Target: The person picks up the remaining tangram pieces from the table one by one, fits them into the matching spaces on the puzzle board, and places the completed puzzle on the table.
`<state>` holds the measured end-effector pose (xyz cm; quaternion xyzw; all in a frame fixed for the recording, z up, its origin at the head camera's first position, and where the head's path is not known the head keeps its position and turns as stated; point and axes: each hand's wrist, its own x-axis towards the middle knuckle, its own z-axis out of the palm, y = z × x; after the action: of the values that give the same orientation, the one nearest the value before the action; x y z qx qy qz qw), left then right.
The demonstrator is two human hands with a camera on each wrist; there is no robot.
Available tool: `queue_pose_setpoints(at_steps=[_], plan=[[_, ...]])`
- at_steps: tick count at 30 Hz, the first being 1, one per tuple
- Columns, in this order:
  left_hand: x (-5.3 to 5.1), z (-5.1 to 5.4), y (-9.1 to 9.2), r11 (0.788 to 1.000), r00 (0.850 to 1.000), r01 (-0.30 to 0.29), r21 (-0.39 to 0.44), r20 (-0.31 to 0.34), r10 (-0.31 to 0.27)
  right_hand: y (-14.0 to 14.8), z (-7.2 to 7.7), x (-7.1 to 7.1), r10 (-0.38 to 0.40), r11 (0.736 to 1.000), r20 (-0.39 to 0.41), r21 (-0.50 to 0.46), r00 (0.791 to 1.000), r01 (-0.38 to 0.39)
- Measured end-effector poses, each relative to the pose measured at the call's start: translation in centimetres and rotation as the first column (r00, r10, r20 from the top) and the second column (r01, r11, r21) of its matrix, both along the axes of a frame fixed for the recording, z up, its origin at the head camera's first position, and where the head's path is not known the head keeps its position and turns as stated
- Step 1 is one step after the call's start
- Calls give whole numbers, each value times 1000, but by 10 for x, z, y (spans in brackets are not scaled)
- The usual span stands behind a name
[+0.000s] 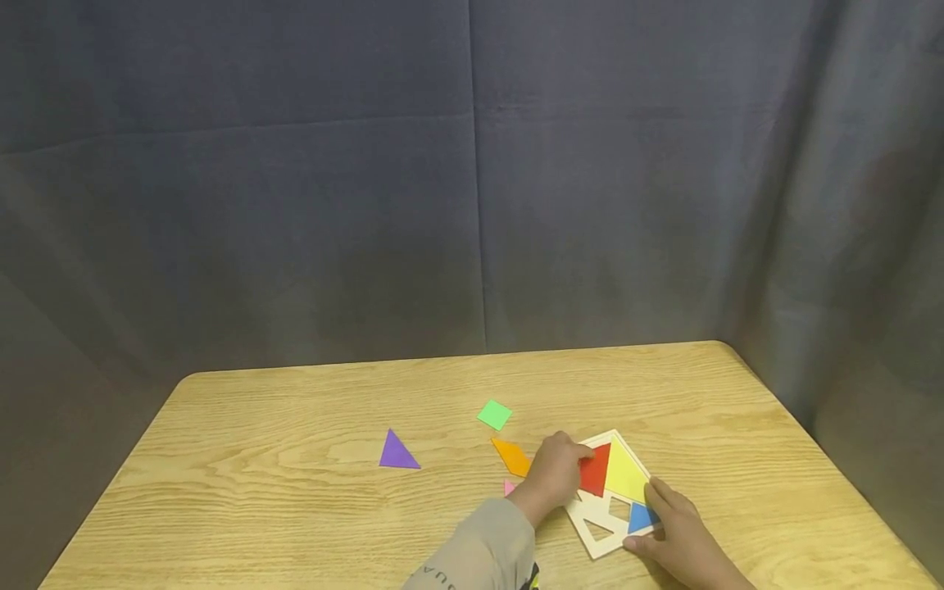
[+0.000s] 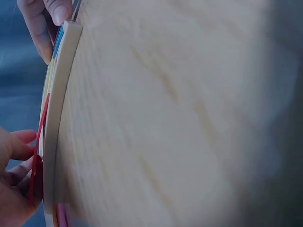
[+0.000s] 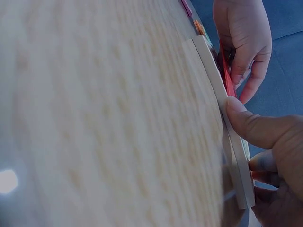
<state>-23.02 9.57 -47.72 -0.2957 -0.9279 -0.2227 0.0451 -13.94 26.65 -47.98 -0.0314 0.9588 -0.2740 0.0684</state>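
On the right of the table, a pale wooden tangram board (image 1: 603,518) lies at an angle, with a yellow triangle (image 1: 625,474) and a blue piece (image 1: 642,517) in it. My left hand (image 1: 551,475) holds a red triangle (image 1: 596,471) over the board's far left part. In the left wrist view the red triangle (image 2: 40,146) stands tilted, one edge raised from the board. The right hand (image 1: 682,533) grips the board's near right corner, its thumb (image 3: 246,118) on the side edge. Cut-out openings show in the board's near part.
Left of the board lie an orange parallelogram (image 1: 512,456) and a pink piece (image 1: 509,487), partly hidden by the left hand. A green square (image 1: 494,415) lies farther back, and a purple triangle (image 1: 398,452) farther left. Grey curtain (image 1: 472,205) surrounds the wooden table (image 1: 258,492).
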Motion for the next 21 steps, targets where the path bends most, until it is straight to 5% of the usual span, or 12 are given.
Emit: queue_pose_setpoints(at_steps=[4, 12, 21], plan=[[2, 0, 1, 994, 999, 10, -104, -47, -15, 1, -1, 1, 10, 1000, -23, -12, 1000, -10], [11, 4, 1, 949, 998, 52, -311, 50, -39, 2, -1, 3, 29, 999, -92, -24, 995, -31], [15, 4, -3, 943, 994, 97, -320, 87, -72, 1, -2, 4, 30, 999, -116, -40, 993, -34]])
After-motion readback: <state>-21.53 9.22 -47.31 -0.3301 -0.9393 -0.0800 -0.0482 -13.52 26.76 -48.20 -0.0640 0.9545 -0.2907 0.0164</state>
